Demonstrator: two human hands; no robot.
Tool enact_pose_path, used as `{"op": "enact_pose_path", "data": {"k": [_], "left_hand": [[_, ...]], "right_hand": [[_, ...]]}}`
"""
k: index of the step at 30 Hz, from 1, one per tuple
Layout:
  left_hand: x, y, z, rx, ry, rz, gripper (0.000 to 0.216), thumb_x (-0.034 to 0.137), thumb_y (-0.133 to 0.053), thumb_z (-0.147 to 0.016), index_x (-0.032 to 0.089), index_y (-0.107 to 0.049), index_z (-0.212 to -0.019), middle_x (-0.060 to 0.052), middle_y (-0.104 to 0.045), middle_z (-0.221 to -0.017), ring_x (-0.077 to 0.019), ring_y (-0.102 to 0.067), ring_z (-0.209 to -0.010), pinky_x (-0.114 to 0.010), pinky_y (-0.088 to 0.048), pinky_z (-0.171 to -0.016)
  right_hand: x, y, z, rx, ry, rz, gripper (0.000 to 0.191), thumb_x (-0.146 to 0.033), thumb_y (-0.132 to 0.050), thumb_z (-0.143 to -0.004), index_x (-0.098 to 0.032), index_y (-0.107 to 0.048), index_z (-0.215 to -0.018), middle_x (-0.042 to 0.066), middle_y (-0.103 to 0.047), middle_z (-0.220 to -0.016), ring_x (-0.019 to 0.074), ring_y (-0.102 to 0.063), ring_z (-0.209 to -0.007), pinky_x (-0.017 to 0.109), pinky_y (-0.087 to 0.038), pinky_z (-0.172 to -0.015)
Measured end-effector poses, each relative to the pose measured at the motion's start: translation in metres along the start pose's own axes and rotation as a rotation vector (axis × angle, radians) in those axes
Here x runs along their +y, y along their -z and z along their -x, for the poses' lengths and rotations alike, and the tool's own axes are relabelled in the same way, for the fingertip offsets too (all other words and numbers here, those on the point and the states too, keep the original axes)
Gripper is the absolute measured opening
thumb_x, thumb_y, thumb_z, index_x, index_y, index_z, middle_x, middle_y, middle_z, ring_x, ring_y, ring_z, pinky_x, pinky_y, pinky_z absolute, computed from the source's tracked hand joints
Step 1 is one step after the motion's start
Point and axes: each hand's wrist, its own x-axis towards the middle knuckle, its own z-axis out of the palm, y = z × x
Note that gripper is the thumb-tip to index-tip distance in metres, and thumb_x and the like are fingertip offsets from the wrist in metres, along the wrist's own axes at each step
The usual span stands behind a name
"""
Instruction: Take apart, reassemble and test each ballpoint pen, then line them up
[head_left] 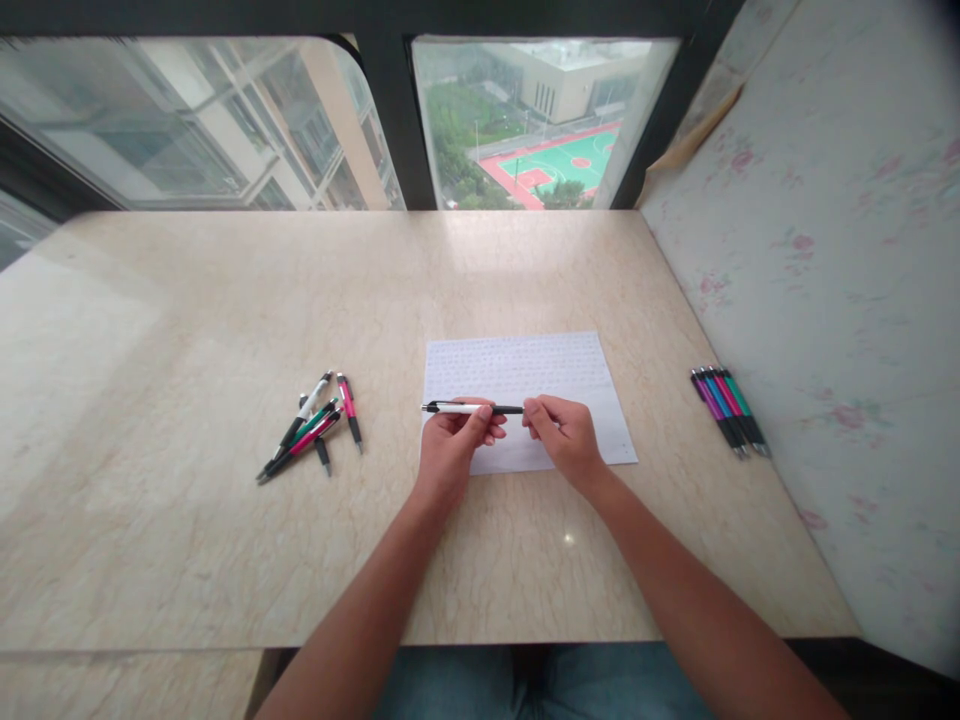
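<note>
A white ballpoint pen [454,407] with a black grip lies level between my two hands, above a sheet of paper [517,365]. My left hand [452,440] is closed on the pen's barrel, thumb on top. The fingers of my right hand [562,428] pinch its right end, so the tip is hidden. Rows of small handwriting or print fill the upper part of the sheet; my hands cover some of its lower part.
To the left, several pens lie in a loose pile [304,432], with a pink pen [349,410] beside it. Several coloured pens [727,410] form a neat row at the right, against the papered wall [840,330]. Windows [547,130] stand behind the stone-patterned tabletop [225,560].
</note>
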Motion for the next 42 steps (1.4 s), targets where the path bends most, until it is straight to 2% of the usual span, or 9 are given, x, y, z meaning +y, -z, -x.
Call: {"op": "enact_pose_path", "data": {"k": [3, 8, 10, 16, 22, 25, 31, 35, 42], "left_hand": [[0.0011, -0.0003, -0.0002, 0.011, 0.000, 0.007, 0.030, 0.037, -0.080, -0.073, 0.013, -0.068, -0.087, -0.006, -0.073, -0.073, -0.0125, -0.065, -0.061, -0.022, -0.048, -0.055], [0.0022, 0.0000, -0.0001, 0.022, -0.017, -0.009, 0.030, 0.038, -0.079, -0.074, 0.013, -0.068, -0.088, -0.006, -0.072, -0.073, -0.0123, -0.065, -0.062, -0.022, -0.047, -0.055], [0.0019, 0.0001, -0.0002, 0.016, -0.022, -0.014, 0.030, 0.038, -0.079, -0.074, 0.013, -0.068, -0.088, -0.006, -0.072, -0.073, -0.0124, -0.065, -0.062, -0.022, -0.047, -0.055], [0.0020, -0.0005, -0.0001, 0.014, -0.011, 0.009, 0.028, 0.035, -0.079, -0.074, 0.013, -0.068, -0.088, -0.006, -0.072, -0.073, -0.0115, -0.064, -0.061, -0.021, -0.046, -0.055], [0.0027, -0.0004, -0.0004, 0.022, -0.014, 0.018, 0.027, 0.034, -0.079, -0.075, 0.013, -0.068, -0.088, -0.006, -0.072, -0.073, -0.0113, -0.064, -0.062, -0.021, -0.046, -0.055], [0.0018, 0.0001, -0.0006, 0.017, -0.014, 0.008, 0.028, 0.035, -0.079, -0.075, 0.013, -0.068, -0.088, -0.006, -0.072, -0.074, -0.0119, -0.065, -0.062, -0.021, -0.046, -0.055], [-0.0002, 0.0011, -0.0007, 0.005, -0.002, 0.021, 0.026, 0.033, -0.078, -0.076, 0.013, -0.069, -0.089, -0.006, -0.073, -0.074, -0.0119, -0.065, -0.063, -0.021, -0.047, -0.056], [-0.0002, 0.0011, -0.0011, 0.014, 0.008, 0.036, 0.026, 0.032, -0.078, -0.076, 0.012, -0.069, -0.090, -0.007, -0.073, -0.075, -0.0117, -0.065, -0.063, -0.021, -0.046, -0.057], [0.0025, -0.0006, -0.0010, 0.032, 0.017, 0.071, 0.026, 0.032, -0.079, -0.075, 0.012, -0.070, -0.089, -0.007, -0.073, -0.074, -0.0107, -0.064, -0.061, -0.020, -0.045, -0.055]], "right_hand": [[-0.0004, -0.0002, -0.0006, 0.003, -0.004, -0.020, 0.035, -0.041, -0.052, -0.095, -0.020, -0.062, -0.068, -0.001, -0.057, -0.058, 0.0128, -0.051, -0.056, 0.028, -0.040, -0.057], [-0.0015, -0.0004, -0.0007, -0.006, 0.020, -0.092, 0.017, -0.037, -0.060, -0.090, -0.021, -0.065, -0.087, 0.003, -0.067, -0.082, 0.0156, -0.061, -0.073, 0.028, -0.047, -0.063], [-0.0006, -0.0004, -0.0005, -0.004, 0.012, -0.098, 0.017, -0.037, -0.061, -0.089, -0.021, -0.065, -0.091, 0.003, -0.068, -0.085, 0.0160, -0.061, -0.076, 0.028, -0.047, -0.064], [0.0014, -0.0001, -0.0008, -0.013, -0.052, -0.079, 0.033, -0.041, -0.052, -0.095, -0.020, -0.063, -0.072, 0.000, -0.061, -0.062, 0.0136, -0.055, -0.059, 0.028, -0.043, -0.059], [-0.0014, 0.0004, -0.0004, -0.002, -0.017, -0.084, 0.015, -0.033, -0.059, -0.091, -0.021, -0.066, -0.086, 0.002, -0.068, -0.080, 0.0152, -0.060, -0.072, 0.028, -0.047, -0.064], [-0.0008, 0.0003, -0.0003, -0.003, -0.013, -0.102, 0.013, -0.032, -0.061, -0.089, -0.021, -0.066, -0.091, 0.004, -0.069, -0.086, 0.0155, -0.062, -0.075, 0.028, -0.047, -0.064], [-0.0004, -0.0005, -0.0007, 0.044, -0.025, -0.086, 0.020, -0.034, -0.058, -0.092, -0.020, -0.067, -0.082, 0.002, -0.068, -0.073, 0.0143, -0.061, -0.067, 0.028, -0.047, -0.064], [-0.0002, -0.0007, -0.0008, 0.098, 0.016, -0.046, 0.011, -0.029, -0.062, -0.088, -0.021, -0.069, -0.084, 0.002, -0.071, -0.081, 0.0153, -0.063, -0.074, 0.028, -0.048, -0.063], [-0.0008, -0.0003, -0.0017, 0.096, 0.042, -0.057, 0.006, -0.025, -0.064, -0.087, -0.022, -0.068, -0.087, 0.003, -0.070, -0.085, 0.0154, -0.063, -0.077, 0.027, -0.049, -0.062]]}}
